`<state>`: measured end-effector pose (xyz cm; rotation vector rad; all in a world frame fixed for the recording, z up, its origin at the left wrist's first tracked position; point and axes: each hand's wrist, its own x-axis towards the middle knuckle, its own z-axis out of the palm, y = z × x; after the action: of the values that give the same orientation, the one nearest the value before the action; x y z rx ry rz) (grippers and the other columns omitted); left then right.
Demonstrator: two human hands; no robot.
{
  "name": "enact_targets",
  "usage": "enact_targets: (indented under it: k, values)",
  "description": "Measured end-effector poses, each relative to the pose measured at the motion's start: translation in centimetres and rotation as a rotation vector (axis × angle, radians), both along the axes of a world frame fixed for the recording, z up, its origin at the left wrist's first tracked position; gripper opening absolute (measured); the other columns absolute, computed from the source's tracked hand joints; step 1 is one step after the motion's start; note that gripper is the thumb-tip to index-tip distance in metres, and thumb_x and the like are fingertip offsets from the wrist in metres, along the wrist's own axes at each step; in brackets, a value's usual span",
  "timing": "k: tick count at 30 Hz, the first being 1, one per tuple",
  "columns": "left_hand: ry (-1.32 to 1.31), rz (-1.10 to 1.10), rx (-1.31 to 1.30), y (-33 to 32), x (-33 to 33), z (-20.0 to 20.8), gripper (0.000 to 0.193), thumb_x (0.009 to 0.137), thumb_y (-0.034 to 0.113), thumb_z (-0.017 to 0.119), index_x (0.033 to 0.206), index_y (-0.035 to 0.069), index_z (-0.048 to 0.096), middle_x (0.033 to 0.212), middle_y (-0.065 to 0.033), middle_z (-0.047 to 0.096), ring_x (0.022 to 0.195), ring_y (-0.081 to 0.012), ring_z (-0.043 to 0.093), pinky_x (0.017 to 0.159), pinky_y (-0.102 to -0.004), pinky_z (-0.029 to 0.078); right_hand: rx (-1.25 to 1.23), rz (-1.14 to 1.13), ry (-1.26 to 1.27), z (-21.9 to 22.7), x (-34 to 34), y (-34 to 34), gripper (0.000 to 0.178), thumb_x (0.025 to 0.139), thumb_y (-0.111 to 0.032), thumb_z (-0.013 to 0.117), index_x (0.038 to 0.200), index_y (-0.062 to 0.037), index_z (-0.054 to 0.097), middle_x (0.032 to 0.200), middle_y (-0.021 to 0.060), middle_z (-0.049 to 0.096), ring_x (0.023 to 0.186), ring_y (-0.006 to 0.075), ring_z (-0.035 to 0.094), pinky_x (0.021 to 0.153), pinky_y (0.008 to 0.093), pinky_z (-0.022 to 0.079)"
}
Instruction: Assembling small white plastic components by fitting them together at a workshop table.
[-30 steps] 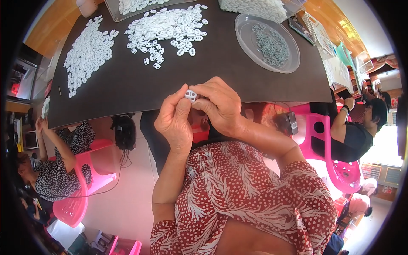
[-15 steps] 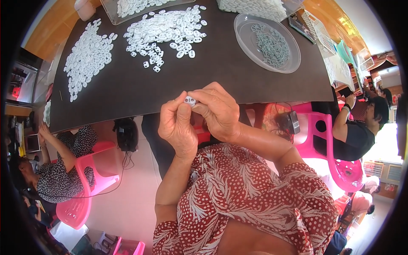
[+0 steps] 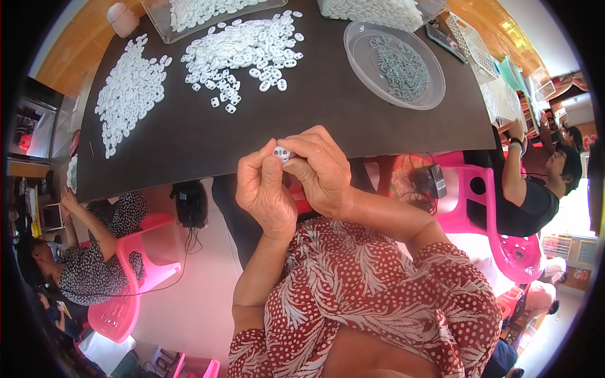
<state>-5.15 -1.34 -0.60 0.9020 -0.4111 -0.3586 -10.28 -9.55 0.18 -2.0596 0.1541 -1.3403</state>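
Between the fingertips of both my hands is a small white plastic piece (image 3: pixel 282 152) with dark holes in its face. My left hand (image 3: pixel 268 186) pinches it with thumb and forefinger. From the other side the thumb and forefinger of my right hand (image 3: pixel 321 170) close on it too. Both hands are raised at the table's near edge, and my fingers hide part of the piece. Beyond them lies a pile of similar white oval pieces (image 3: pixel 242 47), with a few squarer ones (image 3: pixel 227 88) at its near side. Another heap of white ovals (image 3: pixel 132 88) spreads at the left.
On the dark table (image 3: pixel 302 120) a clear round tray (image 3: pixel 353 66) holds many small grey metal parts (image 3: pixel 403 69). Bins of white pieces (image 3: pixel 372 12) stand at the back, near a pink-white container (image 3: pixel 123 19). People sit on pink chairs (image 3: pixel 491 208) at both sides.
Both hands keep their pinch on the white piece, almost in place. The whole view has shifted slightly. At the right, a seated person's arm has moved a little.
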Motion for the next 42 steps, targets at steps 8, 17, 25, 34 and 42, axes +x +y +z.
enact_targets:
  k: [8,17,25,34,42]
  values:
    - [-0.156,0.094,0.075,-1.4,-0.4,0.9,0.02,0.092,0.016,0.057,0.098,-0.003,0.057,0.086,-0.0032,0.056,0.076,-0.0079,0.051,0.067,-0.022,0.045,-0.012,-0.037,-0.081,1.0,0.1,-0.7,0.022,0.071,0.003,0.066,0.092,0.0053,0.058,0.079,0.0125,0.061,0.066,0.026,0.055,0.058,0.0334,0.045]
    - [-0.222,0.088,0.099,-4.5,0.0,1.1,0.013,0.093,0.01,0.053,0.095,-0.002,0.058,0.087,-0.0027,0.058,0.078,-0.0075,0.052,0.072,-0.0226,0.044,-0.125,-0.121,-0.15,1.3,0.3,-3.5,0.021,0.071,0.007,0.059,0.091,0.0045,0.057,0.077,0.0127,0.059,0.064,0.026,0.054,0.055,0.0328,0.044]
    - [-0.241,-0.17,0.464,-6.1,2.4,1.4,0.021,0.091,0.004,0.051,0.109,0.0,0.061,0.077,-0.006,0.062,0.066,-0.0098,0.057,0.059,-0.0232,0.047,0.623,0.058,0.25,4.0,-1.5,-8.6,0.008,0.082,-0.006,0.058,0.08,0.0011,0.061,0.072,0.0053,0.062,0.068,0.01,0.057,0.061,0.025,0.045]
    - [-0.602,0.083,0.567,-10.5,7.5,-0.3,0.016,0.089,0.003,0.052,0.1,-0.002,0.062,0.075,-0.0085,0.061,0.061,-0.0124,0.057,0.056,-0.0264,0.047,-0.177,-0.118,0.354,5.9,1.5,-15.6,0.009,0.078,-0.007,0.063,0.086,-0.0025,0.063,0.078,0.009,0.062,0.074,0.0195,0.059,0.066,0.0294,0.046]
    - [-0.945,0.294,0.556,-10.3,7.8,0.8,0.015,0.084,0.0,0.057,0.097,0.002,0.063,0.076,-0.0069,0.062,0.068,-0.0162,0.059,0.06,-0.0277,0.047,-0.651,-0.082,0.715,1.2,-0.8,-14.6,0.014,0.068,-0.007,0.063,0.08,-0.0014,0.06,0.077,0.0109,0.053,0.079,0.0278,0.051,0.066,0.0362,0.045]
